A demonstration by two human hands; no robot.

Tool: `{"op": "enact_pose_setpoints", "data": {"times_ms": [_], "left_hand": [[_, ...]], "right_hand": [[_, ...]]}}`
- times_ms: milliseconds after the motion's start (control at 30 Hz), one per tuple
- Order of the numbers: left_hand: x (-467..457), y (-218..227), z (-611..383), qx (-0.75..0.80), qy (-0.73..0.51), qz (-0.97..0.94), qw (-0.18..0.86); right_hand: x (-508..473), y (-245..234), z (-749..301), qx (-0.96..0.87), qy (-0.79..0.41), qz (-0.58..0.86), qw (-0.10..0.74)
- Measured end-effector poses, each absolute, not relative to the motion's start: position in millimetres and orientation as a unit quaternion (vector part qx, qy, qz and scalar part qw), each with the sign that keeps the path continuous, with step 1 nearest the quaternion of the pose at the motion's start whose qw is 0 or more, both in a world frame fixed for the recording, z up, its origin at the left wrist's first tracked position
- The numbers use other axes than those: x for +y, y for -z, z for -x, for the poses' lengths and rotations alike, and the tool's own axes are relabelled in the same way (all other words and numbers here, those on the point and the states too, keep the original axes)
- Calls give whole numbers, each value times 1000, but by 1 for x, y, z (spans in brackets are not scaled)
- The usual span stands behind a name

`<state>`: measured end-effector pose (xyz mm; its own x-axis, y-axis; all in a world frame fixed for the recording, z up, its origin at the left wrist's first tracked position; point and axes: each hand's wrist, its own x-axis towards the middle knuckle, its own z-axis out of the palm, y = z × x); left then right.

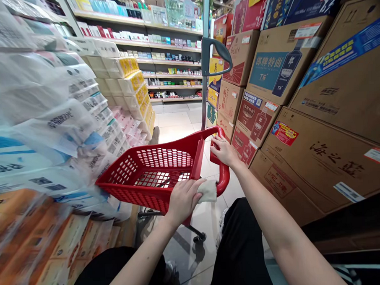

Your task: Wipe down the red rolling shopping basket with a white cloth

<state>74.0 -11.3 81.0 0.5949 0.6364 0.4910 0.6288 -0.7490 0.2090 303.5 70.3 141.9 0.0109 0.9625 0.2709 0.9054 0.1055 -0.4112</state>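
A red plastic shopping basket on wheels [153, 171] stands tilted in front of me in a shop aisle. My left hand [183, 199] is closed on a small pale cloth [207, 191] and presses it against the basket's near rim. My right hand [223, 151] grips the red rim at the basket's right corner, fingers curled over it. The basket's grey pull handle [216, 55] rises upright behind it. The basket looks empty inside.
Stacked packs of tissue in plastic wrap [50, 123] crowd the left side. Brown cardboard cartons [317, 111] are piled high on the right. Shelves of small goods [160, 47] close the far end of the tiled aisle [176, 118]. My dark trousers [241, 245] show below.
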Motion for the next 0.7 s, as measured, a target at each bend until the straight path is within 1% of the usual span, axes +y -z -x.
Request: {"op": "enact_pose_setpoints", "data": {"times_ms": [100, 200, 400, 500, 600, 700], "left_hand": [[-15, -57, -59, 344, -325, -880, -39], [-16, -48, -48, 337, -349, -873, -40], [-37, -57, -45, 369, -392, -843, 6], [-39, -64, -48, 356, -403, -843, 8], [-31, -74, -55, 343, -372, -862, -10], [-19, -89, -69, 376, -303, -875, -27]], "right_hand": [[70, -143, -298, -694, -64, 673, 248], [70, -143, -293, -692, -66, 676, 245], [77, -136, -288, -686, -52, 678, 258], [80, -132, -286, -681, -41, 681, 264], [82, -130, -284, -677, -39, 684, 269], [83, -130, -284, -669, -40, 687, 281]]}}
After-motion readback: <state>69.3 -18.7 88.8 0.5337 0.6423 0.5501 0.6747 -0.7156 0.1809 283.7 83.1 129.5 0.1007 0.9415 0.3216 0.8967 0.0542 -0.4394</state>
